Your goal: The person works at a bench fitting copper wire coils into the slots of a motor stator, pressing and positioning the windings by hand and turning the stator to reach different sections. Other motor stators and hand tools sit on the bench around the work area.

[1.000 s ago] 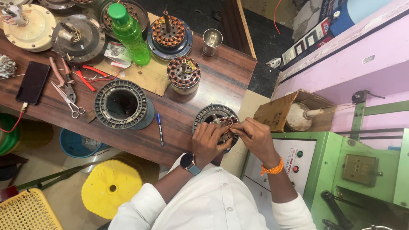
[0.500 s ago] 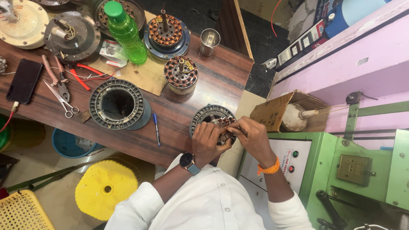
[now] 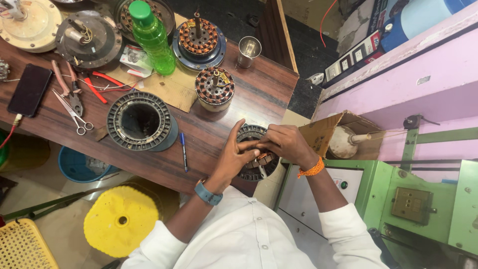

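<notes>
Two hands, left hand point(image 3: 238, 158) and right hand point(image 3: 285, 143), grip a round ribbed metal stator point(image 3: 255, 160).

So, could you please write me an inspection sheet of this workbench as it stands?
Surface: dark wooden table, crowded.
Job's things: round stator at the table's edge, under both hands.
Clutter: large ring stator, two wound stators, green bottle, steel cup, pliers, scissors, blue pen, phone.
Grippers: left hand and right hand both on the stator, fingers pressing its windings.
Cables: phone lead.
Surroundings: green machine, yellow stool.
</notes>
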A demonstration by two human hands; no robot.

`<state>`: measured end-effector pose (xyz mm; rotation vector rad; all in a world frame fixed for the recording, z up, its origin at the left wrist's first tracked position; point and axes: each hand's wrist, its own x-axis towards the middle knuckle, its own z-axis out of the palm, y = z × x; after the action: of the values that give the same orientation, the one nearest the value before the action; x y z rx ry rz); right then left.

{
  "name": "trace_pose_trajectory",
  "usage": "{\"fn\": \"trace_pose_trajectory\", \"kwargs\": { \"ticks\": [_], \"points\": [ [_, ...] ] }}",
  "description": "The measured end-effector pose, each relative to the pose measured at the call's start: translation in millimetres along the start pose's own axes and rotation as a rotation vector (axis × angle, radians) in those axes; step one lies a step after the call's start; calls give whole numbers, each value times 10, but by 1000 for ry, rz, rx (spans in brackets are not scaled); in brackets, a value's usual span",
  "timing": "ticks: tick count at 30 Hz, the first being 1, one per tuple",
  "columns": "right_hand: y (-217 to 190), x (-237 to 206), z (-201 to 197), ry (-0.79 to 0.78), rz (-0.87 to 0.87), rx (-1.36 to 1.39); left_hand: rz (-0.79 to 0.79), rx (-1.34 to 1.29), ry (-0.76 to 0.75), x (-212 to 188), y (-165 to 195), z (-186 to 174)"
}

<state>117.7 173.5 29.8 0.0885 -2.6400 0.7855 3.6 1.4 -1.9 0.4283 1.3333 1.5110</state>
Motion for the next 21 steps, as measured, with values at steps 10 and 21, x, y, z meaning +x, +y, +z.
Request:
{"fn": "trace_pose_trajectory", "kwargs": {
  "ticks": [10, 21],
  "points": [
    [-331, -165, 55, 167, 214, -10, 166, 156, -227, 91, -25, -137],
    [-822, -949, 689, 391, 865, 303, 458, 430, -337, 200, -214, -391]
  ]
}}
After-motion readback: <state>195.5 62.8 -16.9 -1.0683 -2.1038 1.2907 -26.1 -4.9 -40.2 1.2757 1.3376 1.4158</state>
